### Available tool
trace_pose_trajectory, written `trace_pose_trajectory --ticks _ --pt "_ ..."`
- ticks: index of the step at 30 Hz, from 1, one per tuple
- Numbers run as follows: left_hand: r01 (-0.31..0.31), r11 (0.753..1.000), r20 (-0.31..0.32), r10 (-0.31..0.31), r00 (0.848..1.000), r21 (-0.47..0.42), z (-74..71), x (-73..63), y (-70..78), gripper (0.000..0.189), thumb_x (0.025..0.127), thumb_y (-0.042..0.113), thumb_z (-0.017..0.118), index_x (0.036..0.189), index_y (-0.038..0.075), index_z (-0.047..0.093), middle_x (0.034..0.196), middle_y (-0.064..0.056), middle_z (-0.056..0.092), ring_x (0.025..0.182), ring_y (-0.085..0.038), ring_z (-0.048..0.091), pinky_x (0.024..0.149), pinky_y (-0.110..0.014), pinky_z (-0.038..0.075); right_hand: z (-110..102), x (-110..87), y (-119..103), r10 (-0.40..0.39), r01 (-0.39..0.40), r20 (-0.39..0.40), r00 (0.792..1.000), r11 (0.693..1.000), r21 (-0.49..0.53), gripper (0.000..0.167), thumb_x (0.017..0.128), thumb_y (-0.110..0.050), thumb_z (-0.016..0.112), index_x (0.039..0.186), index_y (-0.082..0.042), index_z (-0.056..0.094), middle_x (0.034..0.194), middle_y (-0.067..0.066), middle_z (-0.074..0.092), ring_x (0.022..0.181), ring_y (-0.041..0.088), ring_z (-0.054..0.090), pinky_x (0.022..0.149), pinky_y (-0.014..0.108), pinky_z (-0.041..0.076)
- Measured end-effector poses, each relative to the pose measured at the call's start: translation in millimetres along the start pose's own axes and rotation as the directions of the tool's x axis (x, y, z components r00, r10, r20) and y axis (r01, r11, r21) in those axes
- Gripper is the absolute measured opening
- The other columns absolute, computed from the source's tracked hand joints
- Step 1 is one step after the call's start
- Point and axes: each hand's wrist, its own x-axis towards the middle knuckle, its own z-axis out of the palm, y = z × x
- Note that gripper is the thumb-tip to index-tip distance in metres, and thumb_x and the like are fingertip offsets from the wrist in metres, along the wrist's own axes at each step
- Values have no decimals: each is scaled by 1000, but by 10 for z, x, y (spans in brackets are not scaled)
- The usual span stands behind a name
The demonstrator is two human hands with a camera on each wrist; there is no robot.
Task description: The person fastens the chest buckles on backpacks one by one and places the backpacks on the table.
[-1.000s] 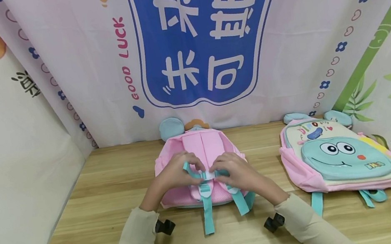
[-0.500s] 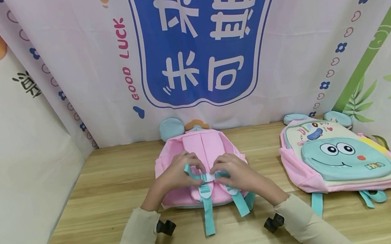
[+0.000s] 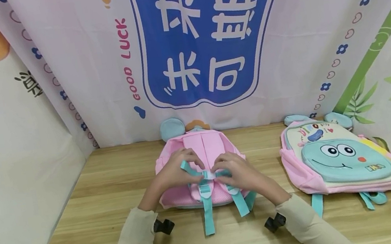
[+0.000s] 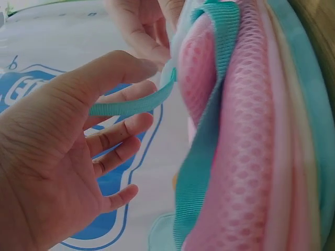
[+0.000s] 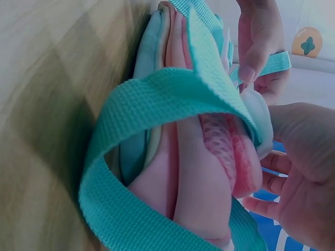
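Note:
A pink backpack point(image 3: 195, 144) lies on the table with its strap side up. Over its middle, both hands meet at a white plastic buckle point(image 3: 209, 175) on the teal strap across the shoulder straps. My left hand point(image 3: 180, 170) pinches the thin teal strap point(image 4: 131, 106) beside the buckle between thumb and forefinger, the other fingers spread. Facing it, my right hand point(image 3: 238, 171) holds the buckle's other side with thumb and fingertips, which partly hide it. In the right wrist view, a wide teal webbing loop point(image 5: 146, 94) hangs in front of the bag's side.
A second backpack point(image 3: 346, 154) with a teal smiling face lies front up at the right. Loose teal strap ends point(image 3: 208, 215) hang over the wooden table point(image 3: 121, 234) before the pink bag. A printed cloth point(image 3: 104, 68) hangs behind the table.
Both hands stay at the buckle. The left hand has shifted very slightly left, and the short strap tail above it has tipped up a little.

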Motion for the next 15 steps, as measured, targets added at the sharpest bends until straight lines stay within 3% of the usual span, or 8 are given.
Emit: trace_pose_trajectory --ticks 7,11,15 --pt "-64 998 -108 65 992 8 -120 -18 76 17 80 14 84 94 10 77 98 -8 71 101 -27 62 92 -41 49 -78 -4 -25 -21 22 -27 999 999 29 20 87 -16 82 105 -12 77 108 3 69 105 21 63 94 40 54" --pt "-76 995 -170 85 982 58 -176 -14 161 16 79 13 84 93 14 77 96 -1 72 102 -19 63 104 -49 46 -175 -8 -19 -9 13 -52 999 997 76 23 86 -14 82 107 -8 76 109 5 70 107 23 64 95 43 54" --pt "-90 991 -199 108 974 101 -202 3 252 14 81 11 82 94 13 77 96 2 74 105 -19 64 111 -53 40 -326 -25 19 41 -31 -71 997 991 132 25 87 -14 81 110 -6 75 113 6 71 111 26 65 97 47 54"
